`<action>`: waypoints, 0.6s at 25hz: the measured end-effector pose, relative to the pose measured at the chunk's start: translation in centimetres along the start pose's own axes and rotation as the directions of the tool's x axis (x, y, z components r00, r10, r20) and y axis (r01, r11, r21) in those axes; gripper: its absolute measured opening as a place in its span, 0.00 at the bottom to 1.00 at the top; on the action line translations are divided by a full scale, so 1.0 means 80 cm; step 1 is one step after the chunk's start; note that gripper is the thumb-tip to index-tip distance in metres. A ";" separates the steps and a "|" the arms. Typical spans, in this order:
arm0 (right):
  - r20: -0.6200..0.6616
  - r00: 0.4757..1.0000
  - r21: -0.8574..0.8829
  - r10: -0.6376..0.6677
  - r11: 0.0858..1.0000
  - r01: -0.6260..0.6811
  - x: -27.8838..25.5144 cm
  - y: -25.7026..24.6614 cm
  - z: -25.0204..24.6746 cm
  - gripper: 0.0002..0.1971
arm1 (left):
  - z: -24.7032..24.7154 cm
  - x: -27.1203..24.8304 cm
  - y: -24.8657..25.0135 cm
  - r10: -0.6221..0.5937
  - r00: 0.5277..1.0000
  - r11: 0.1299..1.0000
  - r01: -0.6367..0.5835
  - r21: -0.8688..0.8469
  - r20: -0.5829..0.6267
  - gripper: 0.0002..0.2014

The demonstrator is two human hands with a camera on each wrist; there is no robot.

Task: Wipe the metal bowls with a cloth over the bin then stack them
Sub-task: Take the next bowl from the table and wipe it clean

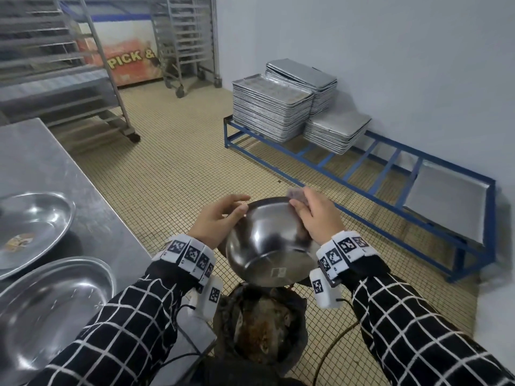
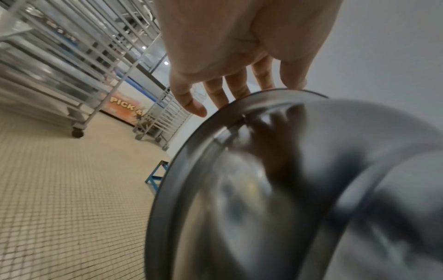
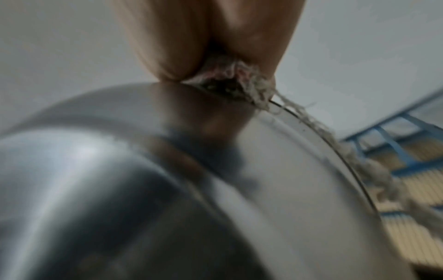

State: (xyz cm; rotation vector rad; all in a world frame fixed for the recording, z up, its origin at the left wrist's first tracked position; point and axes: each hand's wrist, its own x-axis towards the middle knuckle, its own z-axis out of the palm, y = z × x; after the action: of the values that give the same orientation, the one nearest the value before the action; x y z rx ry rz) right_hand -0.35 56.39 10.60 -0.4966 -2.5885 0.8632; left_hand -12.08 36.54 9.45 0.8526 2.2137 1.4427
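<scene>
The wiping step is in hand. The left hand (image 1: 216, 222) grasps the metal bowl (image 1: 267, 246) at its rim, around 10 o'clock, fingers curled over the edge. The right hand (image 1: 315, 215) pinches the cloth (image 1: 298, 196) against the rim at 1 o'clock. The bowl hangs over the bin (image 1: 264, 327), its base tilted toward the person and its opening facing away. Next, I think, the bowl should turn so the cloth reaches the unwiped parts, before it joins the bowls (image 1: 30, 221) on the tabletop (image 1: 41, 162) at 9 o'clock.
</scene>
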 end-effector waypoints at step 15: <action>-0.303 0.920 -0.247 -0.247 0.953 0.175 -0.033 -0.053 0.069 0.25 | -0.001 0.021 0.027 0.234 0.942 0.930 -0.145 0.337 -0.241 0.15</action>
State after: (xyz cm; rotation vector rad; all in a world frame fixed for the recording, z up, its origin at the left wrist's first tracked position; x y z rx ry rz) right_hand -1.40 49.27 8.53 -0.3712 -2.3746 0.3881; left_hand -12.74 38.21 11.50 1.0491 2.6918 1.3842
